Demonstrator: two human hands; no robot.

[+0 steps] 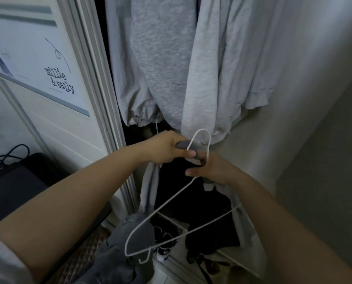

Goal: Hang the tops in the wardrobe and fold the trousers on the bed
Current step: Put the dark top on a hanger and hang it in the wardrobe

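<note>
While left hand (166, 147) fingers clamp grey top (186, 147), right hand (210, 169) fingers pinch hanger (171, 201)

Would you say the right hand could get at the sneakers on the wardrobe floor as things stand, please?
Probably not directly. The right hand is holding the white hanger, whose wire frame hangs across the space above the sneakers, and dark clothes crowd beside them. It would likely need to free itself first.
</note>
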